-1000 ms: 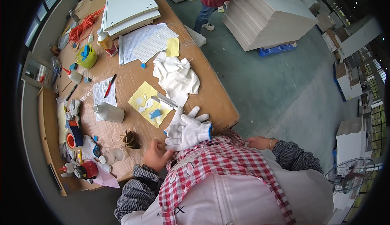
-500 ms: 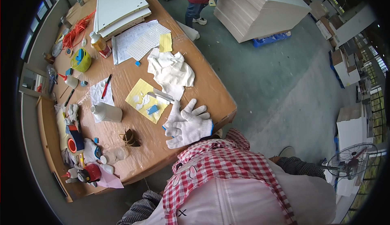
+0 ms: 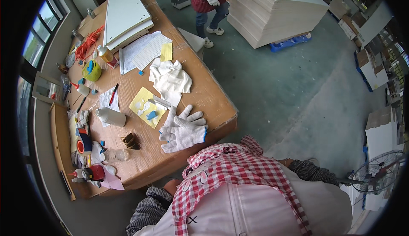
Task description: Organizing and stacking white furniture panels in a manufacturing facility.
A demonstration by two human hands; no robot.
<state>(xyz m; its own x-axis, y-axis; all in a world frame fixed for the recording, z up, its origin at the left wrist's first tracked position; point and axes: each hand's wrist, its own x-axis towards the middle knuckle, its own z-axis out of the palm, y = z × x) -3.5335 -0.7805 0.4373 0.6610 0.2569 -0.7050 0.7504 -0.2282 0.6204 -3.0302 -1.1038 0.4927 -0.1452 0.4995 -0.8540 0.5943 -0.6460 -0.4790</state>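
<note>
Head view: a second ago your left hand (image 3: 170, 188) rested on the brown wooden table (image 3: 213, 97) just beside the pair of white knitted work gloves with blue-trimmed cuffs (image 3: 184, 130), and your right hand hovered at the table's near corner. Both have now pulled back toward your body. Only a sliver of the left hand shows below the table edge, so I cannot tell whether its grip is clenched or slack. The right hand is hidden behind your checked shirt, and only its dark sleeve (image 3: 317, 174) shows.

The gloves lie untouched and released on the table's near right corner, overlapping, in the same spot as before. That suggests they have been set down and left alone. Their cuffs face the table's right edge. One glove's fingers splay away from you toward the yellow paper sheet (image 3: 142, 102), and the other's point left. The pair's long axis runs roughly from the cuffs on the right to the fingertips on the left
</note>
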